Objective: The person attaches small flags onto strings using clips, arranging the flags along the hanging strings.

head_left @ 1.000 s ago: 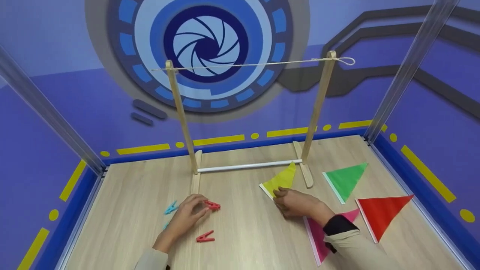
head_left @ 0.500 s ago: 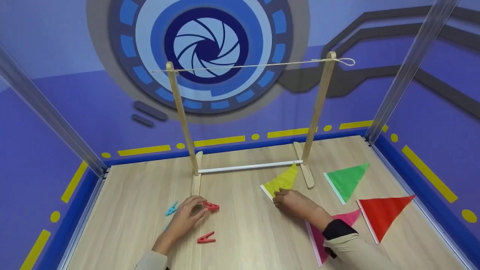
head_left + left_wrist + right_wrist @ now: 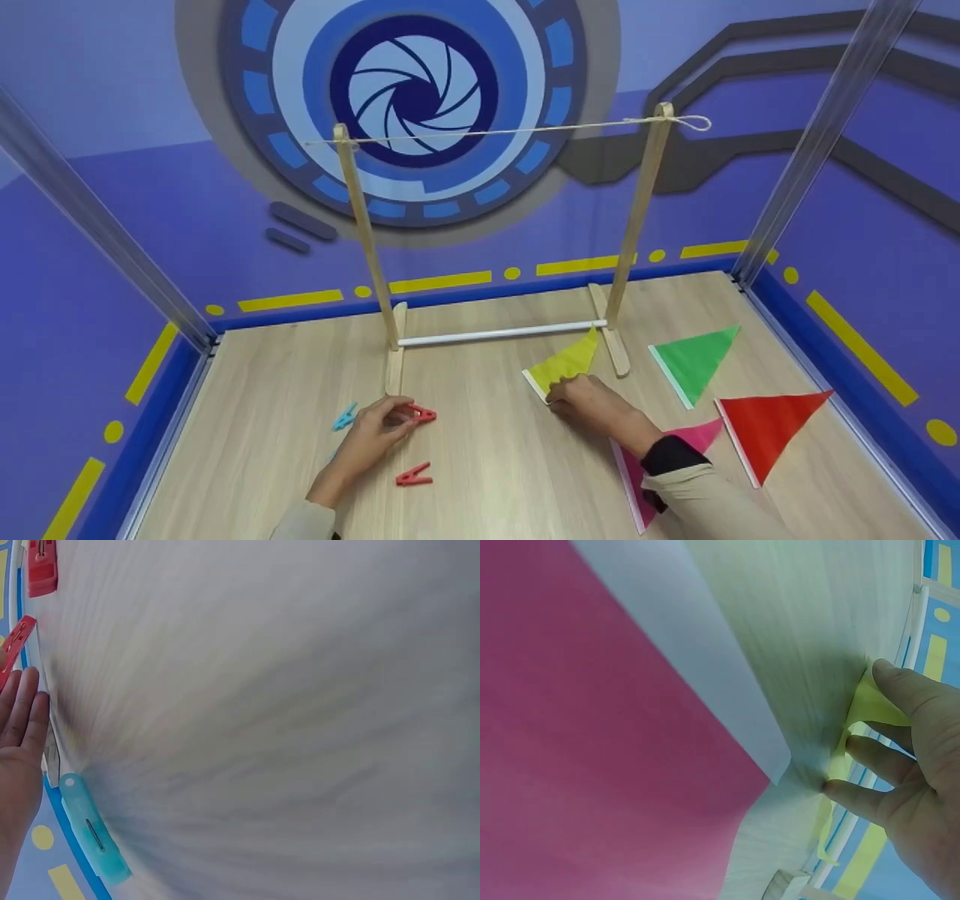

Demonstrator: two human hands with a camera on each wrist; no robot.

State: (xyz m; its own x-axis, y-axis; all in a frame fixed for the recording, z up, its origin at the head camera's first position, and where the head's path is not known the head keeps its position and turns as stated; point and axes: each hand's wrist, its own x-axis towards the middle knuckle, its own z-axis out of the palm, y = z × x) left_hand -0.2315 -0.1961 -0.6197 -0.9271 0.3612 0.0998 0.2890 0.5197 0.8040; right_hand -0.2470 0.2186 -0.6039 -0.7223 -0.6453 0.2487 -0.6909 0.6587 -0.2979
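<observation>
In the head view my left hand (image 3: 373,433) pinches a red clothespin (image 3: 424,413) between thumb and fingers, just over the table. The left wrist view shows this red clothespin (image 3: 20,634) at the fingertips of the left hand (image 3: 21,742). A second red clothespin (image 3: 414,474) lies nearer the front, and a blue clothespin (image 3: 345,417) lies left of the hand. My right hand (image 3: 600,411) pinches the lower corner of a yellow pennant (image 3: 566,364) by its white edge. In the right wrist view the yellow pennant (image 3: 881,706) bends up between thumb and fingers.
A wooden stand with two posts (image 3: 637,217) carries a string (image 3: 525,130) across its top and a white rod (image 3: 502,332) low down. Pink (image 3: 701,435), green (image 3: 694,364) and red (image 3: 772,427) pennants lie at the right, the pink one partly under the right forearm.
My left thumb and fingers have drawn closer together around the red clothespin. The right fingers have curled in at the yellow pennant's corner, and its tip has shifted slightly right.
</observation>
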